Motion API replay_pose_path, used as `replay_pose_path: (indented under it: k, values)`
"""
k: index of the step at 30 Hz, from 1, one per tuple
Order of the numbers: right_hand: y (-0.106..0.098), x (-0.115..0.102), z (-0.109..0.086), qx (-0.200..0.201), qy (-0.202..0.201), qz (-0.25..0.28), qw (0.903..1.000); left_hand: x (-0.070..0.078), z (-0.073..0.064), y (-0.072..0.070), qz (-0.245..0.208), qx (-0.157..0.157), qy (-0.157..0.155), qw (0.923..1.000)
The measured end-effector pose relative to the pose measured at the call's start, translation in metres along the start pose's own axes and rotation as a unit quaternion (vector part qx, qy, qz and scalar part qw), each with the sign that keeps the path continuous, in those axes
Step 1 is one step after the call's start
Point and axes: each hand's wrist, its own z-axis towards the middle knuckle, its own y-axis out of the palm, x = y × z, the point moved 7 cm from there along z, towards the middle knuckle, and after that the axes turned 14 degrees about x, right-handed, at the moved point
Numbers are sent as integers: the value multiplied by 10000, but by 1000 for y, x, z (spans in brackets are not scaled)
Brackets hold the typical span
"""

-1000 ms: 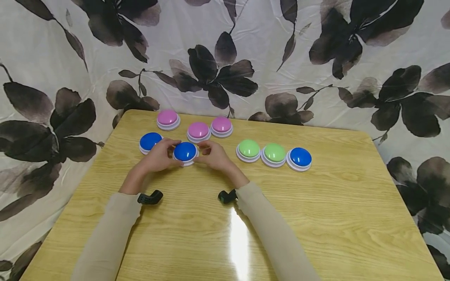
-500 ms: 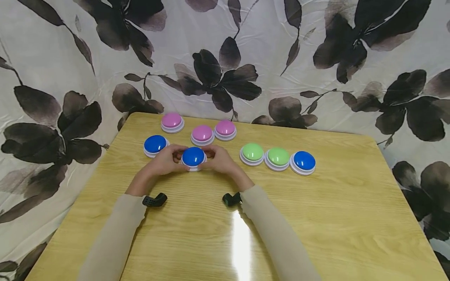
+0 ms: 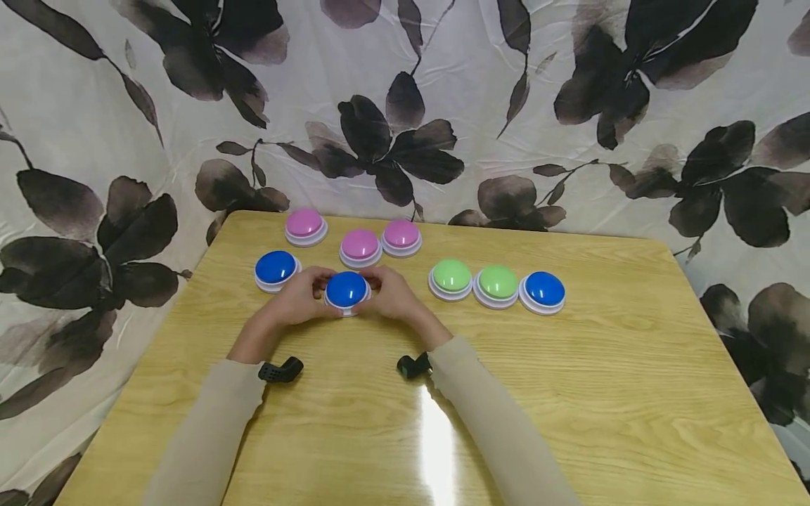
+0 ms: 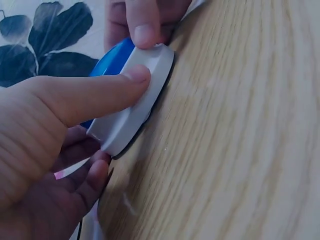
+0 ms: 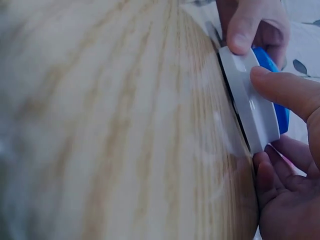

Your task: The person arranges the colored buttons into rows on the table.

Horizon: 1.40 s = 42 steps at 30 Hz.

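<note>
A blue dome push button (image 3: 346, 288) on a round white base sits between my two hands. My left hand (image 3: 297, 301) holds its left side, thumb on the near edge and fingers around the far side. My right hand (image 3: 397, 296) holds the right side in the same manner. In the left wrist view the white base (image 4: 125, 112) lies under both thumbs, close to the wood. The right wrist view shows the same base (image 5: 250, 102) at the table surface, with fingers curled at its rim. Just behind it stands a pink push button (image 3: 360, 244).
Two more pink buttons (image 3: 304, 223) stand near the back edge of the wooden table (image 3: 601, 393). Another blue button (image 3: 275, 267) is left of my hands. To the right, two green buttons (image 3: 452, 275) and a blue button (image 3: 545, 289) form a row. A floral cloth (image 3: 506, 84) hangs behind.
The held blue button has shifted slightly right, away from the blue button at left. Both hands moved with it, and the right hand has closed in on its base. The other buttons stayed put.
</note>
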Motion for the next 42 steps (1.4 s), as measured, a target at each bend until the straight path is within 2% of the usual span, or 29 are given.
replay_pose_path:
  k: [9,14,19,25,31,35,42]
  values:
    - [-4,-6,-3,128,-68,-86,9999,0,1,0,-92,166,-49,9998]
    - [-4,-3,-5,75,65,-79,9999,1,-2,3,-97,37,-147,9998]
    - [-10,-3,-9,7,218,-123,9997,8,-4,5,-142,40,-118,9998]
    - [-17,-6,-13,-93,318,-213,9992,15,-3,8,-272,-100,-130,9995]
    - [-26,-16,-15,-201,249,-216,9993,19,-4,7,-323,-214,-382,9985]
    - [-42,-20,-19,-88,329,-277,9990,33,2,11,-376,-306,-329,9983]
    - [-78,-12,-29,125,568,-667,9961,64,17,32,-535,-571,-26,9969]
